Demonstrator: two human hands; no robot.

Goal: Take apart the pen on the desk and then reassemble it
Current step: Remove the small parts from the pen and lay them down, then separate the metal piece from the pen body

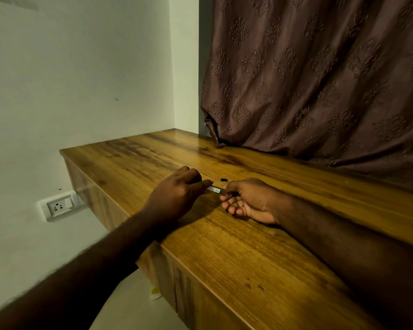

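A slim pen with a pale labelled barrel is held just above the wooden desk, between both hands. My left hand grips its left end with the fingers curled over it. My right hand lies palm up on the desk and pinches the right end between thumb and fingertips. Both ends of the pen are hidden inside the hands. A small black pen part lies alone on the desk just behind the pen.
A brown patterned curtain hangs onto the desk's back edge at right. The desk's left end stops near a white wall with a socket. A small pale object lies on the floor below the front edge.
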